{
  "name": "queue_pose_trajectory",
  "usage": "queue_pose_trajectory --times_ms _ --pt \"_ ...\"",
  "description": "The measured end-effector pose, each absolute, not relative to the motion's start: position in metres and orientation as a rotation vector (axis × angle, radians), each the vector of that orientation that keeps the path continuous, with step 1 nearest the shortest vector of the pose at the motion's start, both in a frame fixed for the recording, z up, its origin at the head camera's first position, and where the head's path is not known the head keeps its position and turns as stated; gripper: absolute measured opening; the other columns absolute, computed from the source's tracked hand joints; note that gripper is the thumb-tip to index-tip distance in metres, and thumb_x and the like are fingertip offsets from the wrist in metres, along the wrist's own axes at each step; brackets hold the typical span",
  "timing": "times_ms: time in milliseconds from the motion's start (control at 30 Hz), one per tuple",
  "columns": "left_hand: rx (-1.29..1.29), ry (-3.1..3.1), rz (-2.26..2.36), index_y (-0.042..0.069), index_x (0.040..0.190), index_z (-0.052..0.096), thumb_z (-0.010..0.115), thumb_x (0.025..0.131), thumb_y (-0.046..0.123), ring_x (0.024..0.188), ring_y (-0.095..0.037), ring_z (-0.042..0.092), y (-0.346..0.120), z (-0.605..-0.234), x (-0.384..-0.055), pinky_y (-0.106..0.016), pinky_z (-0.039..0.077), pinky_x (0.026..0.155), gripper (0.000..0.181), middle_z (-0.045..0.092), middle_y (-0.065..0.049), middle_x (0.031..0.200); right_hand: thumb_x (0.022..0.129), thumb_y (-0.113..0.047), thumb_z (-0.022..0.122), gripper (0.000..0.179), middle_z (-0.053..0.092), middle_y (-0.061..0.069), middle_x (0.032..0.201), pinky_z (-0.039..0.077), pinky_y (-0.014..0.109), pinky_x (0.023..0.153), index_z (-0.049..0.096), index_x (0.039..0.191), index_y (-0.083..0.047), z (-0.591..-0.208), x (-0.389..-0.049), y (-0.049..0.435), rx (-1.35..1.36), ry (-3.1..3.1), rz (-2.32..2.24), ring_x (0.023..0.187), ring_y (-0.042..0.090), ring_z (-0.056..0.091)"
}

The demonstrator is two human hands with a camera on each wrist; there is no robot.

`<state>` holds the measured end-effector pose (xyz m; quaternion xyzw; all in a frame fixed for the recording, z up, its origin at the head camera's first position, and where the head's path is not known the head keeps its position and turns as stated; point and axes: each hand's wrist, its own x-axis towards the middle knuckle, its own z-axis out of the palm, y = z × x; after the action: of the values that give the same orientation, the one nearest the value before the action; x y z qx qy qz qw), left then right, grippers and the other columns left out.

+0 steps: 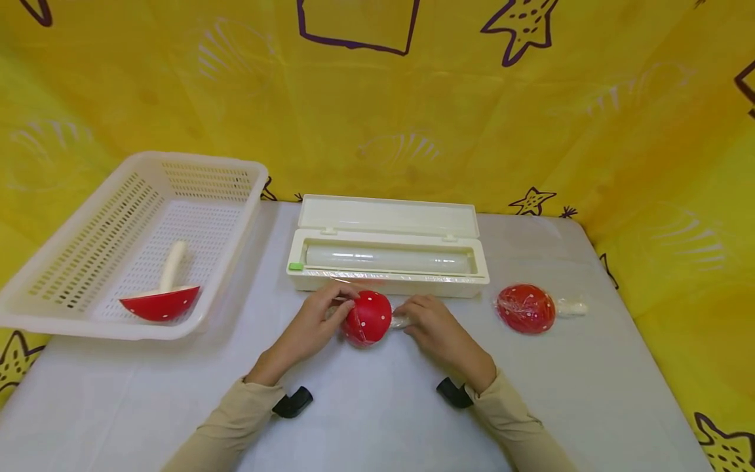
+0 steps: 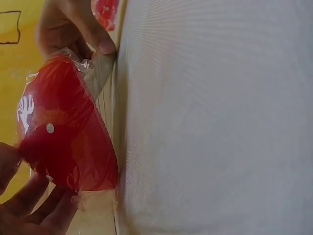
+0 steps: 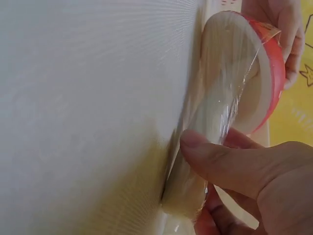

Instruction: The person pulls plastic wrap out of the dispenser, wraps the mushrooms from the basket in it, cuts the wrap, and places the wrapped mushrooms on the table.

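A toy mushroom [image 1: 368,316] with a red, white-dotted cap lies on the table, wrapped in clear cling film. At the cap's left side, my left hand [image 1: 311,321] pinches the wrapped edge with thumb and fingers. My right hand [image 1: 439,331] grips the pale stem [image 3: 210,122], its thumb on one side and fingers behind, as the right wrist view shows. Film stretches from the stem over the cap's hollow underside there. In the left wrist view the red cap [image 2: 68,127] shines under creased film.
Behind the hands stands an open cling film box [image 1: 389,285] with a roll [image 1: 386,257] inside. To the right lies another wrapped mushroom [image 1: 526,308]. A white plastic basket [image 1: 236,246] at the left holds an unwrapped mushroom [image 1: 162,303]. A yellow patterned cloth [image 1: 389,98] hangs behind.
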<state>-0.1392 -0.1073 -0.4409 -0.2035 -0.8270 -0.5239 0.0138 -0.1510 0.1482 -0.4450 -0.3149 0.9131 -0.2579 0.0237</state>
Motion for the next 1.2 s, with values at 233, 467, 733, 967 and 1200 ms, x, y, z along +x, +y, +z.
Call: queue_pose_trajectory --times_ms 233,467,733,967,1200 --pt "-0.525 -2.589 -1.510 0.005 0.122 0.058 0.063 0.094 0.004 0.102 -0.023 0.064 -0.107 -0.435 -0.137 -0.034 0.059 0.084 0.028 0.065 -0.010 0.119 0.088 -0.005 0.073 0.022 0.066 0.005 0.100 0.054 0.036 0.086 0.059 0.105 -0.006 -0.439 -0.151 0.157 -0.946 2.731 -0.959 0.095 0.018 0.061" --pt "-0.481 -2.356 -1.387 0.002 0.106 0.062 0.073 0.084 -0.005 0.082 -0.015 0.057 -0.103 -0.431 -0.135 -0.024 0.053 0.071 0.026 0.061 -0.007 0.092 0.088 0.003 0.069 0.019 0.067 0.006 0.098 0.056 0.032 0.085 0.059 0.102 -0.003 -0.433 -0.151 0.166 -1.045 2.649 -1.140 0.093 0.019 0.063" --pt "-0.545 -2.201 -1.450 0.000 0.098 0.062 0.069 0.082 -0.014 0.082 -0.017 0.062 -0.104 -0.431 -0.134 -0.017 0.055 0.077 0.022 0.064 -0.009 0.094 0.092 0.000 0.065 0.016 0.068 0.006 0.104 0.055 0.033 0.090 0.061 0.107 -0.003 -0.425 -0.150 0.169 -1.016 2.628 -1.194 0.098 0.019 0.063" --pt "-0.687 -2.336 -1.477 0.006 0.117 0.063 0.067 0.088 -0.002 0.105 -0.019 0.060 -0.110 -0.426 -0.134 -0.034 0.057 0.088 0.031 0.063 -0.007 0.116 0.096 -0.005 0.061 0.019 0.068 0.006 0.107 0.054 0.032 0.091 0.059 0.115 -0.003 -0.421 -0.152 0.172 -0.995 2.587 -1.239 0.098 0.018 0.061" --pt "-0.943 -2.506 -1.278 0.011 0.141 0.047 0.084 0.076 0.006 0.131 -0.025 0.047 -0.119 -0.420 -0.134 -0.045 0.051 0.101 0.075 0.048 -0.010 0.142 0.098 -0.010 0.059 0.021 0.068 0.006 0.111 0.055 0.033 0.091 0.058 0.119 -0.005 -0.418 -0.153 0.175 -0.940 2.532 -1.267 0.099 0.017 0.061"
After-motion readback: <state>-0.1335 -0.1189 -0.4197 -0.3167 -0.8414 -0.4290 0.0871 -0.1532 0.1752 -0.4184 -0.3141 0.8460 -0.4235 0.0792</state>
